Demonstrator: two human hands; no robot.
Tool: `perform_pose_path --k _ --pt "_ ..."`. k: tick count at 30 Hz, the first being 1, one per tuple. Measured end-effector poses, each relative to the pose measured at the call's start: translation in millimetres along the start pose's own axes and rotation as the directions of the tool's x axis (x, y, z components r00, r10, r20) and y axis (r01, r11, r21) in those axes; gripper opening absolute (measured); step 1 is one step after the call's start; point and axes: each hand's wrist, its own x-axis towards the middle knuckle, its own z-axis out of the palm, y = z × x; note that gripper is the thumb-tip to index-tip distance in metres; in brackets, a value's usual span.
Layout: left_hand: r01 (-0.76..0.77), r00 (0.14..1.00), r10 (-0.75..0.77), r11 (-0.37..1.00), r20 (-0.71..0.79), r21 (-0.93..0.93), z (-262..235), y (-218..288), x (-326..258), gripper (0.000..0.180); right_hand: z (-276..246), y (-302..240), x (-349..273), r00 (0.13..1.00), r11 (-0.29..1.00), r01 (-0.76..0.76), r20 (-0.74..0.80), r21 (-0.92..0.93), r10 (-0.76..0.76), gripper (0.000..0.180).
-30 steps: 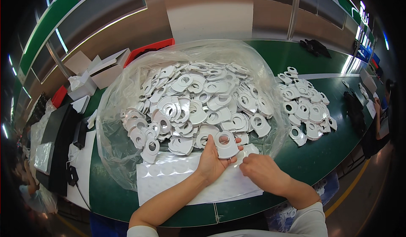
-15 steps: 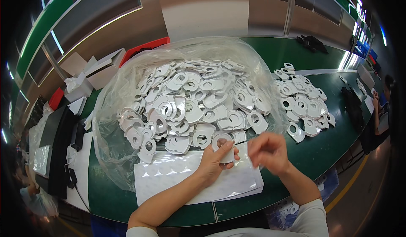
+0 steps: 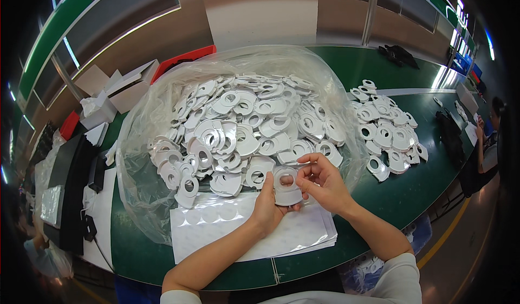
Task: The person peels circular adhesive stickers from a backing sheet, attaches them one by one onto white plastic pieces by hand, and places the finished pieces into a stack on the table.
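Near the desk's (image 3: pixel 411 195) front edge, both hands clamped one white part (image 3: pixel 286 185): left hand (image 3: pixel 266 209) beneath, right hand (image 3: pixel 324 183) pinching its rim. Steady support and fingertip pressure likely served best over the sticker sheets (image 3: pixel 238 225).

**Bag, boxes and label sheets on the green bench**

A clear plastic bag (image 3: pixel 162 141) lies open mid-table. White cardboard boxes (image 3: pixel 116 90) stand at its far left. White sheets of round stickers (image 3: pixel 216 222) lie stacked at the near edge.

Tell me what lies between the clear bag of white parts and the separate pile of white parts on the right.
In the head view, only bare green table shows between the clear bag and the right-hand pile.
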Motion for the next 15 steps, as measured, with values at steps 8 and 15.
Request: perform_pose_path --k 8,15 --pt "0.007 1.000 -0.007 1.000 0.022 0.002 -2.0 -1.4 1.3 0.058 -2.3 4.1 0.9 1.000 0.996 0.011 -0.001 -0.087 -0.011 0.028" --pt "-0.014 0.999 0.014 1.000 0.039 0.005 -2.1 -2.3 1.9 0.061 -2.4 6.3 1.1 0.999 0.992 0.040 -0.008 -0.116 -0.041 0.024"
